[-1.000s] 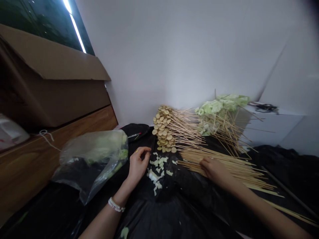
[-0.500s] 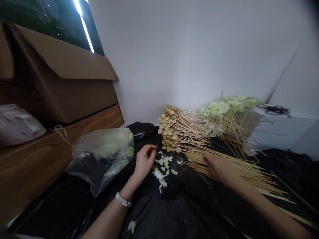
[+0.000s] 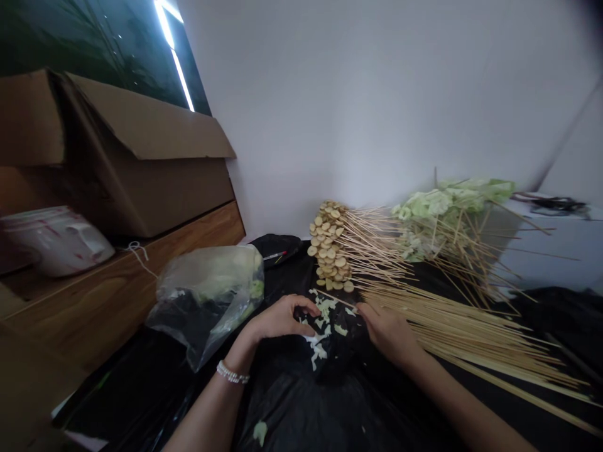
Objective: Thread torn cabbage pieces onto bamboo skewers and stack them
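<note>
My right hand [image 3: 386, 329] is closed around a thin wooden skewer [image 3: 335, 299], whose tip points left over scattered cabbage-like leaf pieces [image 3: 340, 329]. Just left of those scraps is my left hand [image 3: 282, 318], its fingers curved and apart from the thumb. The thumb tip is close to a white piece [image 3: 311, 338]; whether they touch I cannot tell. Beside my right hand lies a spread of bare skewers [image 3: 471, 326]. Behind, round slices on skewers [image 3: 330, 245] are stacked with their sticks pointing right.
Skewered leaves [image 3: 438, 204] stand piled against the wall at right. A clear plastic bag [image 3: 207, 295] of green vegetables lies at left, with a pen [image 3: 274, 255] behind it. Further left are a cardboard box [image 3: 160, 188] and a white tub [image 3: 56, 242]. Black plastic sheeting [image 3: 301, 408] covers the surface.
My right hand has moved left from the bare skewers with one skewer in its fingers. My left hand has shifted to the leaf scraps. The view has turned slightly left.
</note>
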Demonstrator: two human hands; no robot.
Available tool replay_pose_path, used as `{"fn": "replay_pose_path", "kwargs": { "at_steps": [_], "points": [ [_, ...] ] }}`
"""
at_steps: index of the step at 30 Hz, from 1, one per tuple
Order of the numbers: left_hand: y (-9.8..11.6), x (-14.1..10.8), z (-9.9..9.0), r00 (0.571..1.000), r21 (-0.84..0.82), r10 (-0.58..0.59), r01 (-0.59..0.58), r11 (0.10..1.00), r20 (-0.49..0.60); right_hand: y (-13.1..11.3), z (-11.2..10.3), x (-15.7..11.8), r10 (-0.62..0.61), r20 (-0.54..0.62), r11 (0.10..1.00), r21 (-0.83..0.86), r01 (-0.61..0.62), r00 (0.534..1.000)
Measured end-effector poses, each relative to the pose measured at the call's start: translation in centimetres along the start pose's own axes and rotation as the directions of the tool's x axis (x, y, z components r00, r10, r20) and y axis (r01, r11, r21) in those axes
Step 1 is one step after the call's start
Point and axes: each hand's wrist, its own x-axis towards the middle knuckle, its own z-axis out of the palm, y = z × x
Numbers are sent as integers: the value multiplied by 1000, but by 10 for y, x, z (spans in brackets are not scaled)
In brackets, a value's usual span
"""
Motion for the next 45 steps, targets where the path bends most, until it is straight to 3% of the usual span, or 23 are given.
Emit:
{"fn": "replay_pose_path", "kwargs": {
  "at_steps": [3,5,10,13,15,18,21,23,33,40,45],
  "points": [
    [1,-2,-1,999,144,25,-30,989,38,3,-2,-2,14,-34,999,42,-12,999],
    [0,-2,-1,999,154,16,-21,988,35,3,-4,-2,17,-45,998,63,-14,999],
    [-3,3,0,999,-152,-48,45,987,-14,-3,-8,-1,21,-84,996,84,-14,996],
    [-1,6,3,983,-368,-119,61,928,-138,-5,-11,-1,38,-112,993,113,-25,993],
    [0,8,7,959,-561,-213,74,825,-187,-7,-14,-1,53,-109,991,128,-39,993],
    [-2,12,15,934,-804,-339,117,583,-110,-12,-16,0,77,-58,991,113,-70,995],
    [-6,14,24,915,-900,-403,171,400,-5,-16,-15,-1,78,-8,994,81,-77,997],
    [-8,15,27,916,-922,-399,186,339,38,-17,-14,-2,64,9,995,80,-64,998],
    [-8,16,33,940,-940,-333,174,292,71,-24,-15,0,31,-88,990,141,-18,996],
    [7,13,47,960,-887,-268,192,420,81,-38,-23,-1,-21,-77,960,276,42,997],
    [13,13,53,965,-844,-262,165,510,31,-44,-25,-2,-29,-33,943,330,39,999]
  ]
}}
